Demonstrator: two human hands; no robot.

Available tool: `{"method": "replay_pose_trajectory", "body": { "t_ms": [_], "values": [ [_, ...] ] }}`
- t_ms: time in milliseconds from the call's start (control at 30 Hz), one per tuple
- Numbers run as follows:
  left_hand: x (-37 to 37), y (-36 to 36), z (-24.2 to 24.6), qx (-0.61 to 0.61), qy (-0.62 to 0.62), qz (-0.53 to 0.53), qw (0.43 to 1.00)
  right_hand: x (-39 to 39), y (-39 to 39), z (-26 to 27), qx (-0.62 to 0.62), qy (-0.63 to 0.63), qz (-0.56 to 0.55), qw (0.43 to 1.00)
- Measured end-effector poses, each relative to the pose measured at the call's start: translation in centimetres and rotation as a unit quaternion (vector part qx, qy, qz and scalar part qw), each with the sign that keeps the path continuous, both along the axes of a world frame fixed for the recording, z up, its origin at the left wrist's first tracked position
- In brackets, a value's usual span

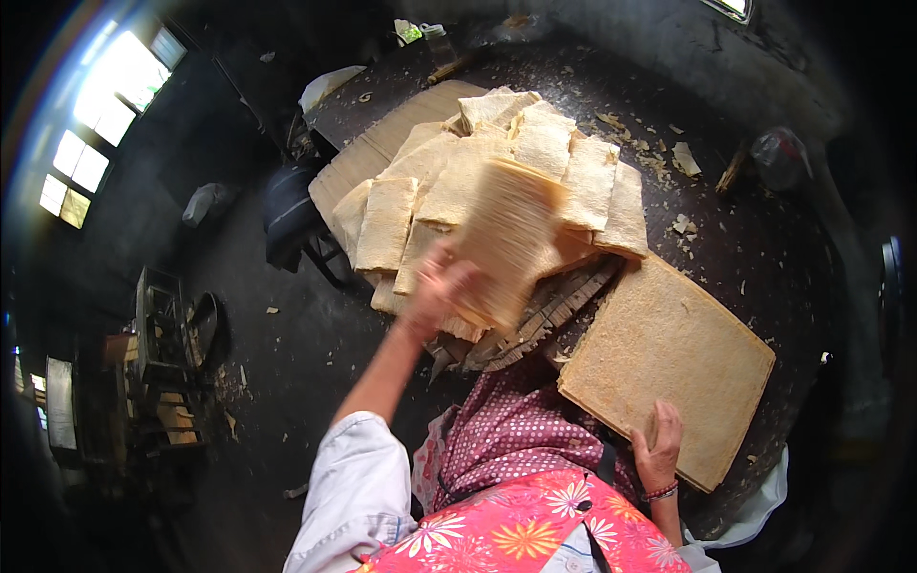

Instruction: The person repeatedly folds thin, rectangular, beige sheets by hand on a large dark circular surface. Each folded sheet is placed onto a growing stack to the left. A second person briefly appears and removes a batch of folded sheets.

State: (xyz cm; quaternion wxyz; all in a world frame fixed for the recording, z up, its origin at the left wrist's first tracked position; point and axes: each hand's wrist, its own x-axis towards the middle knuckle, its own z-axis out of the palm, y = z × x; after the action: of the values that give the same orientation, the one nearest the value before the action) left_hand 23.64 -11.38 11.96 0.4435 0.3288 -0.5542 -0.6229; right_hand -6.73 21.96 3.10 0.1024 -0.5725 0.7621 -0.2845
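Note:
My left hand [435,292] is blurred at the lower left edge of a folded bundle of tan sheets [512,236], which it seems to hold tilted above a pile. The bundle is blurred too, and the grip is partly hidden. That pile of folded tan, rough-surfaced sheets [469,172] overlaps in layers on a round wooden block [551,315] with a cracked rim. To the right lies a flat, squarish stack of similar sheets [673,358]. My right hand [660,444] rests on its near edge, fingers apart, with a beaded bracelet at the wrist.
A wooden board [387,140] sticks out beneath the pile at the left. Behind it stands a dark seat [290,215]. Flakes and scraps [684,159] litter the dark surface on the right. A wooden frame [161,322] stands far left. A white plastic bag [759,501] lies near the right.

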Motion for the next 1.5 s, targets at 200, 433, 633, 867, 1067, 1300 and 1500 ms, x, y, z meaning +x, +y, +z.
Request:
{"method": "replay_pose_trajectory", "body": {
  "t_ms": [200,433,633,867,1067,1300,1500],
  "values": [
    [12.5,-16.2,-0.9,0.038,-0.456,0.115,0.882,1.8,-2.8,0.5,0.032,0.117,0.039,0.992],
    [-3.5,2.1,-0.7,-0.215,-0.248,0.046,0.944,-1.2,-2.1,0.6,0.025,0.082,0.039,0.996],
    [-10.7,8.5,-6.3,0.295,-0.205,-0.299,0.884,-2.2,-1.4,-0.5,-0.029,0.0,0.011,1.0],
    [-14.4,11.9,-8.5,0.37,0.021,-0.276,0.887,3.3,3.1,2.7,0.039,-0.513,0.021,0.857],
    [-13.9,13.0,-12.6,0.34,0.028,-0.261,0.903,-3.3,4.3,-2.5,-0.205,-0.609,-0.358,0.678],
    [-15.1,13.5,-9.7,0.421,0.033,-0.189,0.887,0.3,-0.9,-0.2,0.042,0.075,-0.06,0.995],
    [-14.7,12.4,-12.4,0.337,0.011,-0.217,0.916,-0.6,-1.1,0.1,0.076,0.104,0.023,0.991]
  ]
}}
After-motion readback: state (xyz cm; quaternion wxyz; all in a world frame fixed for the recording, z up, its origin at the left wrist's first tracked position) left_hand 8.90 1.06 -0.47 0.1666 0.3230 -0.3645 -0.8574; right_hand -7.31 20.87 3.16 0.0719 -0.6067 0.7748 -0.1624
